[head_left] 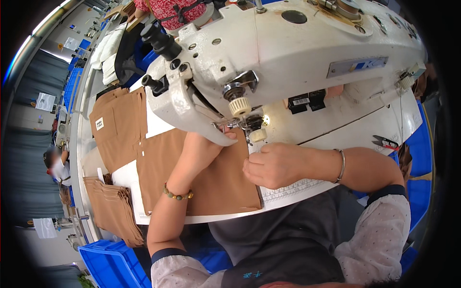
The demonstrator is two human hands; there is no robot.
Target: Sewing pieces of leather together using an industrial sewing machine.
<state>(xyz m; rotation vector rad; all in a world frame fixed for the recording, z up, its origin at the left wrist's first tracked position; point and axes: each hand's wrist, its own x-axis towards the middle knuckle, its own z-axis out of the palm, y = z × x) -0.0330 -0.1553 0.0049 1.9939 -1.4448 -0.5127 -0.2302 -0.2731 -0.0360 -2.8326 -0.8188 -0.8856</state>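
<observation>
A brown fabric piece (225, 185) lies flat on the white bed of a sewing machine (288, 43). My left hand (204, 151) is over the fabric's far edge, close beside the needle area. Its fingers are curled and partly hidden behind the machine's white guard; what they pinch cannot be made out. At the fabric's right edge my right hand (273, 165) is closed, thumb and fingers pressed together on that edge. A printed ruler strip (293, 189) runs along the table's near edge, partly under my right forearm.
More brown panels (115, 125) lie at the left, and a folded brown stack (113, 206) hangs over the table edge. Small snips (385, 142) rest at the right. Blue bins (115, 264) stand below. A person in a red patterned top (175, 14) is beyond the machine.
</observation>
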